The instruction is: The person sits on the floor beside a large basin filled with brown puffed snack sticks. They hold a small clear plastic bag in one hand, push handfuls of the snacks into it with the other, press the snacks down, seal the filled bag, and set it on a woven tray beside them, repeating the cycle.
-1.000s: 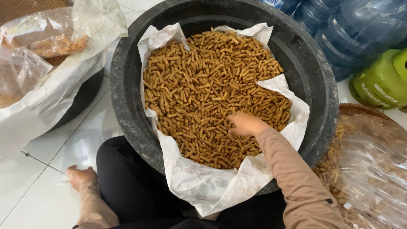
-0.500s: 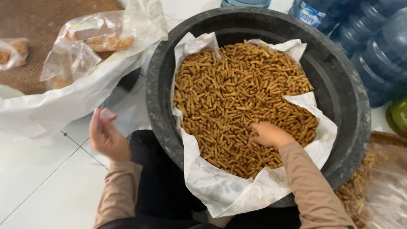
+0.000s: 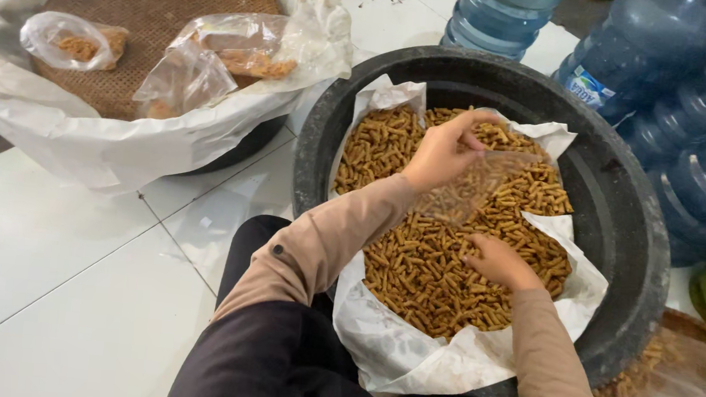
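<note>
White floor tiles (image 3: 60,282) carry a black basin (image 3: 618,224), paper-lined and heaped with fried snack sticks (image 3: 441,267). Left hand (image 3: 444,151) pinches open a clear plastic bag (image 3: 475,184) hanging toward five o'clock; right hand (image 3: 498,262), at five o'clock below it, rests cupped on the sticks, fingertips hidden.

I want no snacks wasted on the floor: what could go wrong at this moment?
The left hand pinches the thin clear bag by one edge, so it may sag shut or slip. Snack sticks scooped by the right hand could miss the opening. The paper liner overhangs the black tub.
</note>
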